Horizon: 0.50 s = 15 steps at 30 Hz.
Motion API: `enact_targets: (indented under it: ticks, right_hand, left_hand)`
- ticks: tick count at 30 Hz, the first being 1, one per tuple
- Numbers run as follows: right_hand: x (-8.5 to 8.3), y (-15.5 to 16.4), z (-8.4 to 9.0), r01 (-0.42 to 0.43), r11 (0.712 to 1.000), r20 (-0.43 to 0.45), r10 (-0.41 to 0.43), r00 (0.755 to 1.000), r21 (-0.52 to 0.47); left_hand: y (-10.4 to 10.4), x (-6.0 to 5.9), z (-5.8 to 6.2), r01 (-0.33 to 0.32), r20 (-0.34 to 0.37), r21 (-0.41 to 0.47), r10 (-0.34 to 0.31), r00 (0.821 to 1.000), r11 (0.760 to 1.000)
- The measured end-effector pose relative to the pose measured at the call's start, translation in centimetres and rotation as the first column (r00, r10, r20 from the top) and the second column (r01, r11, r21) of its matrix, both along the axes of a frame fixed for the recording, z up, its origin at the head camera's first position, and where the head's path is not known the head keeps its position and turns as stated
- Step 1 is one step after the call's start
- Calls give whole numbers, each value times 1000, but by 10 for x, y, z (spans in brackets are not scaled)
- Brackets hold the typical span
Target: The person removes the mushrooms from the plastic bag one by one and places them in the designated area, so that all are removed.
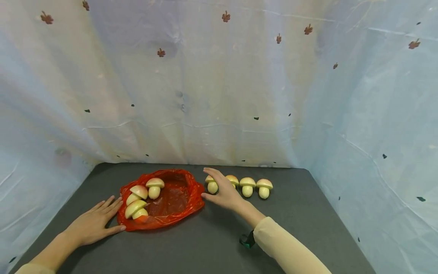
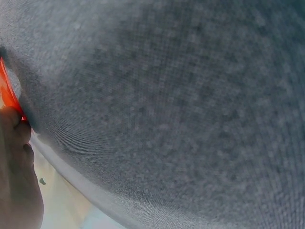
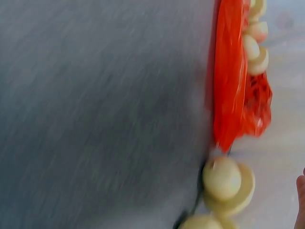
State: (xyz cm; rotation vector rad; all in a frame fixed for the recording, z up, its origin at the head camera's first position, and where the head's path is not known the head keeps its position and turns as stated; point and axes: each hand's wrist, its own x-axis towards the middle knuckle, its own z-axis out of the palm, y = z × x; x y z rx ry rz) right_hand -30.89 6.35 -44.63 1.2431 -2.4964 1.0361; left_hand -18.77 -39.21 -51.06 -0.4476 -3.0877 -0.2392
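A red plastic bag [image 1: 161, 224] lies spread open on the dark table, with several toy mushrooms [image 1: 155, 183] inside toward its left side. My left hand [image 1: 94, 222] rests flat with spread fingers, fingertips at the bag's left rim. To the right of the bag, a row of toy mushrooms [image 1: 247, 186] stands on the table, caps up. My right hand [image 1: 224, 193] is over the left end of this row, thumb and fingers apart, holding nothing; it partly covers two mushrooms. In the right wrist view, a pale mushroom [image 3: 221, 179] appears close by the bag's edge [image 3: 228, 81].
The dark table [image 1: 219, 251] reaches back to a pale hanging sheet [image 1: 205, 95] with small leaf marks. Another stretch of sheet [image 1: 383, 133] closes the right side. A dark band [image 1: 248, 239] sits at the right wrist by the sleeve.
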Motion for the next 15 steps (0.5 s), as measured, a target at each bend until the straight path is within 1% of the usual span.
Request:
enact_targets:
  ticks: [6,15]
  right_hand:
    - [5,-33,-1,-45,999,0,45,999,7]
    - [16,-74,-10,-117,993,14,117,993,34]
  left_hand:
    - [1,-1,1,-2,-7,-9,2,1000,1000]
    - [2,-1,3,-11,19,-9,11,1000,1000]
